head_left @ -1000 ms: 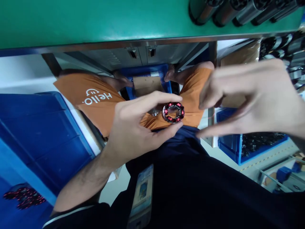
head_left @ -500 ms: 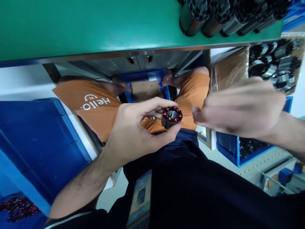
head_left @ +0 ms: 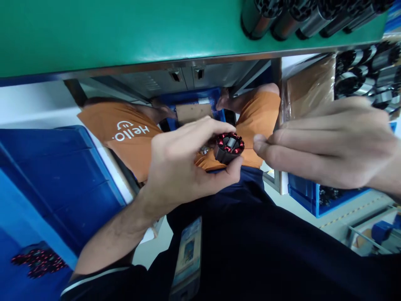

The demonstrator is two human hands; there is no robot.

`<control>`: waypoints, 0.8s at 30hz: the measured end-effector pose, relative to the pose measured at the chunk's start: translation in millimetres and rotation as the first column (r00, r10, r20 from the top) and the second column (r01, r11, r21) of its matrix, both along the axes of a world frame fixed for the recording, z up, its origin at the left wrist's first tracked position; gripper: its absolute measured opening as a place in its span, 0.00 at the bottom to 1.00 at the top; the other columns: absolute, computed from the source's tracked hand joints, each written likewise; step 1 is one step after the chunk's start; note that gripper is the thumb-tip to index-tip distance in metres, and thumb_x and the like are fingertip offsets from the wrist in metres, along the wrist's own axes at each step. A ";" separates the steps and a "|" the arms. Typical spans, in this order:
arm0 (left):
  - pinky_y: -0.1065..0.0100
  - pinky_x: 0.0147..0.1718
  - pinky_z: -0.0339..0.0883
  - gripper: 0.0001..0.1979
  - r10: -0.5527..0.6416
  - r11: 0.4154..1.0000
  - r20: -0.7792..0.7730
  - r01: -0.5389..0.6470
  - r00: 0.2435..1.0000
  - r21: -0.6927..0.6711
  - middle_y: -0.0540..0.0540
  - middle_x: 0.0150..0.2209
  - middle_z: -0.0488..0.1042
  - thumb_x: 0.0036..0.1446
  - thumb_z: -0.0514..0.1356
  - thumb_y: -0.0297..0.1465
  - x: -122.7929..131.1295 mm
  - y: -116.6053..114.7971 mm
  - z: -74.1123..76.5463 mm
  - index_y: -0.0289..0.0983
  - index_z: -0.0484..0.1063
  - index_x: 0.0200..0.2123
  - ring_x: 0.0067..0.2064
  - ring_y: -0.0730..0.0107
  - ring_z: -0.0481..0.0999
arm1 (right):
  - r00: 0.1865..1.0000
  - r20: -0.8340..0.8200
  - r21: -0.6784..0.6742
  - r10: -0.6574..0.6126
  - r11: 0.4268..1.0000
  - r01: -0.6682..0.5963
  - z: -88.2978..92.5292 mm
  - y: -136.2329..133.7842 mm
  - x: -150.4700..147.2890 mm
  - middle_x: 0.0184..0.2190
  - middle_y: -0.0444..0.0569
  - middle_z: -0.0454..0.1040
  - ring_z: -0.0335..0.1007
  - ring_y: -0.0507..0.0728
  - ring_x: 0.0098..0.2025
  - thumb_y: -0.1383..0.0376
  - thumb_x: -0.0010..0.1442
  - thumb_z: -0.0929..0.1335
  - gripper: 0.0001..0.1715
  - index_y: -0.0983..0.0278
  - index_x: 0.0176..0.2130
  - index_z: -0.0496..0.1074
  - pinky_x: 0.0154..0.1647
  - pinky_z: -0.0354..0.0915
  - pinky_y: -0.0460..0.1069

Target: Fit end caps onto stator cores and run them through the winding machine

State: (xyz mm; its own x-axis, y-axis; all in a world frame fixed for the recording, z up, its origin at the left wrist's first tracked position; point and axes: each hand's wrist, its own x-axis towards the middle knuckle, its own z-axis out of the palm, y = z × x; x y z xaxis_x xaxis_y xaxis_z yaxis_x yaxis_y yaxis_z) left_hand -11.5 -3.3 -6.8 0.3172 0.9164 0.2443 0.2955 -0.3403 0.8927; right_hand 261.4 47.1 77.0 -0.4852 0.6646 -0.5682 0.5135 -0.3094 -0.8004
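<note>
Between thumb and fingers, my left hand [head_left: 184, 163] grips a small black motor stator [head_left: 229, 148] with red copper windings around its open centre. The stator is held over my lap, its wound end tilted up toward me. Close to its right side is my right hand [head_left: 326, 144], knuckles up, with fingers and thumb drawn together in a pinch. A small gap separates the right fingertips from the stator. Whatever those fingertips may hold is hidden or too small to name.
A green worktop [head_left: 125, 33] spans the front, with several dark metal cylinders [head_left: 261, 19] at its right edge. Blue bins [head_left: 56, 175] stand left, one holding several stators [head_left: 39, 261]. A box of metal cylinders [head_left: 360, 77] and a blue crate [head_left: 303, 192] are at right.
The stator has tilted slightly in my left hand. My right hand has shifted a little to the right and is less blurred. The whole view has moved slightly.
</note>
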 end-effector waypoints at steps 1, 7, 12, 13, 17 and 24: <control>0.59 0.61 0.92 0.15 -0.005 1.000 -0.014 0.005 1.000 0.017 0.50 0.49 0.93 0.67 0.78 0.31 -1.6 1.3 0.9 0.41 0.87 0.56 0.50 0.61 0.95 | 1.000 0.012 0.046 -0.001 0.999 0.001 9.0 3.7 1.8 0.26 0.39 0.72 0.80 0.47 0.33 0.49 0.68 0.86 0.22 0.56 0.32 0.83 0.19 0.57 0.35; 0.52 0.87 0.73 0.14 0.109 0.889 -0.075 -0.063 0.991 0.453 0.50 0.63 0.90 0.72 0.79 0.26 -12.3 -0.7 -11.4 0.45 0.87 0.56 0.62 0.65 0.93 | 0.997 -0.076 -0.148 0.030 0.988 -0.041 8.7 20.4 8.1 0.34 0.45 0.87 0.83 0.49 0.32 0.33 0.66 0.85 0.37 0.63 0.35 0.85 0.29 0.74 0.43; 0.43 0.83 0.80 0.20 0.069 0.880 -0.147 0.010 0.987 0.475 0.49 0.63 0.90 0.71 0.80 0.29 -13.9 -8.6 -5.5 0.46 0.87 0.62 0.60 0.56 0.94 | 0.964 -0.267 -0.385 -0.001 0.917 -0.106 -15.5 10.7 -5.3 0.30 0.43 0.87 0.76 0.48 0.20 0.49 0.72 0.86 0.22 0.63 0.41 0.85 0.18 0.71 0.42; 0.43 0.83 0.79 0.20 0.064 0.895 -0.170 0.019 0.983 0.446 0.50 0.60 0.91 0.71 0.80 0.32 -14.9 -7.5 -3.0 0.47 0.86 0.63 0.57 0.56 0.95 | 0.965 -0.260 -0.312 0.003 0.946 -0.087 -12.9 10.0 -6.1 0.27 0.41 0.85 0.74 0.48 0.19 0.52 0.71 0.87 0.21 0.63 0.39 0.83 0.19 0.71 0.42; 0.43 0.80 0.79 0.17 0.251 0.909 -0.129 -0.188 0.959 0.373 0.51 0.51 0.93 0.71 0.79 0.36 -19.4 13.2 3.2 0.45 0.84 0.58 0.47 0.59 0.94 | 0.993 -0.102 0.075 -0.066 0.994 0.074 2.9 11.8 0.7 0.25 0.41 0.82 0.76 0.48 0.21 0.55 0.69 0.88 0.17 0.61 0.40 0.85 0.23 0.72 0.41; 0.39 0.84 0.66 0.05 0.471 0.854 -0.361 -0.315 0.805 0.413 0.46 0.50 0.90 0.81 0.69 0.38 -15.9 89.4 -1.8 0.44 0.82 0.49 0.61 0.51 0.87 | 0.986 0.014 0.127 0.166 0.978 -0.167 -50.2 -19.7 -9.0 0.36 0.49 0.90 0.87 0.56 0.31 0.44 0.76 0.80 0.22 0.58 0.53 0.90 0.30 0.80 0.46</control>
